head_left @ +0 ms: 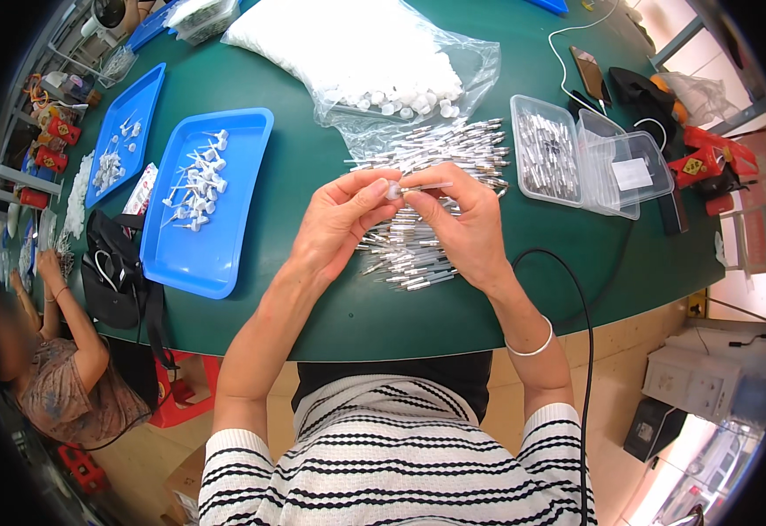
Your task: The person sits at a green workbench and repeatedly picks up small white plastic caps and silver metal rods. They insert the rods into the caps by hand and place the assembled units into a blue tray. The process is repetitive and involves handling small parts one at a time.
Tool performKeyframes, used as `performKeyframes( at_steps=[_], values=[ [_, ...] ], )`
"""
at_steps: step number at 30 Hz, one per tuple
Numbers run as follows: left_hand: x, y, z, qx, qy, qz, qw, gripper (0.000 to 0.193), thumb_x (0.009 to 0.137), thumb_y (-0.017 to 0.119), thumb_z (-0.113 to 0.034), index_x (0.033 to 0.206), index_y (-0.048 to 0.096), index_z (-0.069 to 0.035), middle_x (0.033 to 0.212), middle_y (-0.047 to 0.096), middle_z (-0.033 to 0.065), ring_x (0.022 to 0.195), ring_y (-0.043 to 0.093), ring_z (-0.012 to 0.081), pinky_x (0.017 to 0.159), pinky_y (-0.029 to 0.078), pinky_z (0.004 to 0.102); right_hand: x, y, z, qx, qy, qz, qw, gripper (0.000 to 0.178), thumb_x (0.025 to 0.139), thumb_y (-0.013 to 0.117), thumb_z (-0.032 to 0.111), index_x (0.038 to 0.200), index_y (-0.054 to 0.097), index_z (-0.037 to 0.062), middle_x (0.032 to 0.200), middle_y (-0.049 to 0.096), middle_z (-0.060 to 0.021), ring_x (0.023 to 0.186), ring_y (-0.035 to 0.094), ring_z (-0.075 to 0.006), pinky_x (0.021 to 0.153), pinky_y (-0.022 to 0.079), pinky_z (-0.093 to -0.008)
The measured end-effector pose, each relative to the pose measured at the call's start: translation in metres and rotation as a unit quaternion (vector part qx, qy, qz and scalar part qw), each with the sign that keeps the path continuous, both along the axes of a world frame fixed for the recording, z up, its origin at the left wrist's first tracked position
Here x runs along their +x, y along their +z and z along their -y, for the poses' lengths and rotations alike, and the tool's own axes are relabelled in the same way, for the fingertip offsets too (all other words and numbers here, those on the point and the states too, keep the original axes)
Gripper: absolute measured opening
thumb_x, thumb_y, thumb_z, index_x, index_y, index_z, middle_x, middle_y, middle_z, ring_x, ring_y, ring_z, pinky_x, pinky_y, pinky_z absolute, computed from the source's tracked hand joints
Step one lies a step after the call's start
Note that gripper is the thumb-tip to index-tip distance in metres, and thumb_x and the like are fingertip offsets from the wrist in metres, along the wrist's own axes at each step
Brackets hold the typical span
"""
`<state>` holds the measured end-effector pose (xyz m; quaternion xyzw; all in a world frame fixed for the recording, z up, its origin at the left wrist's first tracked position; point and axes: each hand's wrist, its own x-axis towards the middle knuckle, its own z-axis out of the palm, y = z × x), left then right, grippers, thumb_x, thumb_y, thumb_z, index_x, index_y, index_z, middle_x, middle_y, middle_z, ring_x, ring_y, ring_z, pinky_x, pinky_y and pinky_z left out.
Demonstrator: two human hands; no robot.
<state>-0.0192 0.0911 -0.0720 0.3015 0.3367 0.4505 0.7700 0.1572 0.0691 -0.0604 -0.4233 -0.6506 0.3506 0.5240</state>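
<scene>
Over the middle of the green table, my left hand pinches a small white plastic cap. My right hand grips a thin metal-and-clear rod whose inner end meets the cap. The two hands nearly touch at the fingertips. Beneath and behind them lies a loose pile of similar slender silvery rods. To the left, a blue tray carries several white-capped pieces with thin stems. Beyond the pile, a large clear bag of white caps lies with its mouth toward me.
A clear box of rods stands right of the pile, beside clear plastic containers. A second blue tray, a black bag and a co-worker are at left. A black cable crosses the table's front edge at right.
</scene>
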Motion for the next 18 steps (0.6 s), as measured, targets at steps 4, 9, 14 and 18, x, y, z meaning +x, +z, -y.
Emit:
performKeyframes(
  at_steps=[4,9,14,18],
  values=[
    [-0.002,-0.002,-0.003,0.018,0.005,-0.02,1.0,0.024,0.089,0.063,-0.007,0.111,0.063,0.003,0.1,0.067,0.01,0.088,0.066,0.014,0.08,0.056,0.023,0.0,0.0,-0.003,0.037,0.006,0.013,0.999,0.014,0.081,0.068,0.0,0.095,0.068,0.0026,0.087,0.064,-0.0072,0.076,0.061,-0.0142,0.065,0.049,-0.0241],
    [-0.001,0.002,-0.001,0.107,0.037,-0.063,0.992,0.028,0.088,0.064,-0.005,0.115,0.061,0.002,0.102,0.066,0.0089,0.089,0.064,0.0118,0.082,0.053,0.0239,0.009,0.019,0.002,-0.043,-0.008,0.031,0.999,0.018,0.081,0.069,0.004,0.098,0.067,0.0022,0.086,0.067,-0.0069,0.074,0.063,-0.015,0.067,0.051,-0.0249],
    [0.003,0.009,0.008,0.167,0.067,-0.099,0.979,0.033,0.085,0.065,-0.002,0.118,0.059,0.003,0.106,0.064,0.0081,0.094,0.062,0.0114,0.084,0.05,0.0239,0.006,0.017,0.003,-0.055,0.009,0.125,0.991,0.016,0.086,0.066,0.015,0.094,0.065,0.0004,0.079,0.064,-0.0107,0.064,0.059,-0.0224,0.059,0.046,-0.0323],
    [0.007,0.009,0.012,0.207,0.082,-0.099,0.97,0.033,0.084,0.066,0.002,0.116,0.06,0.003,0.105,0.064,0.0073,0.096,0.06,0.0105,0.084,0.05,0.0232,0.005,0.014,0.002,-0.015,0.006,0.12,0.993,0.012,0.087,0.064,0.01,0.093,0.064,-0.0001,0.08,0.063,-0.0112,0.065,0.058,-0.023,0.06,0.046,-0.0321]
  ],
)
